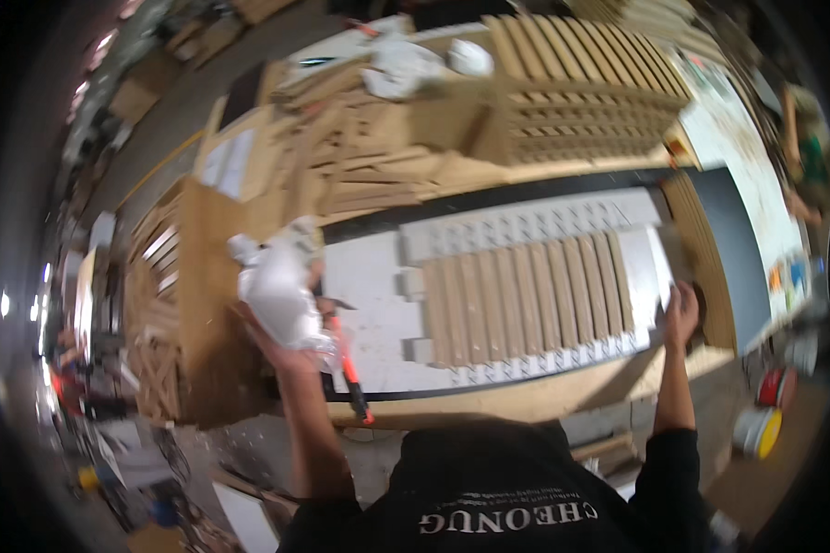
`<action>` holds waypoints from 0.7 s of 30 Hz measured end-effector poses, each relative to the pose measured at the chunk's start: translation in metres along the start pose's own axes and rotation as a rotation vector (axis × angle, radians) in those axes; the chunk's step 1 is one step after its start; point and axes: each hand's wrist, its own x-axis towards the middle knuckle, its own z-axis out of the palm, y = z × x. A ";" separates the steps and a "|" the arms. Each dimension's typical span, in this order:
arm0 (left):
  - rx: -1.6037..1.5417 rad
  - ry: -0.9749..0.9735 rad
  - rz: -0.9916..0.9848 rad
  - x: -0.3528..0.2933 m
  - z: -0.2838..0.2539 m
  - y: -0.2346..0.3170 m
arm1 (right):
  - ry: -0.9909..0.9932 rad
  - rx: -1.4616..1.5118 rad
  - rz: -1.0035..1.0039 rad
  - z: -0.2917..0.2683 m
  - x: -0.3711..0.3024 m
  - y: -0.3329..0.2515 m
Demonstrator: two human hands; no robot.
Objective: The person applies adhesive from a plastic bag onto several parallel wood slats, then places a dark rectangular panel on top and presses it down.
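My left hand is closed round a crumpled white plastic bag at the left end of the workpiece; what is inside does not show. Beside it a hammer with a red and black handle lies across the near left edge. In the middle, a row of brown wooden slats rests on a white sheet, with notched pale strips along the far and near sides. My right hand is at the sheet's right end; blur hides whether its fingers grip the edge.
Behind lie loose wooden strips, more white plastic and a large stack of slatted pieces. A tall cardboard side stands at left, a brown stack and dark panel at right. Buckets sit on the floor, lower right.
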 end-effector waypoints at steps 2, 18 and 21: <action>-0.205 0.459 0.057 -0.019 -0.045 -0.012 | -0.065 0.191 -0.023 -0.002 0.003 0.021; 0.064 0.536 -0.144 -0.008 -0.130 -0.030 | 0.042 0.380 0.063 -0.035 -0.050 0.008; 0.042 0.349 -0.122 0.054 -0.161 -0.030 | -0.045 0.393 -0.016 -0.034 -0.064 -0.039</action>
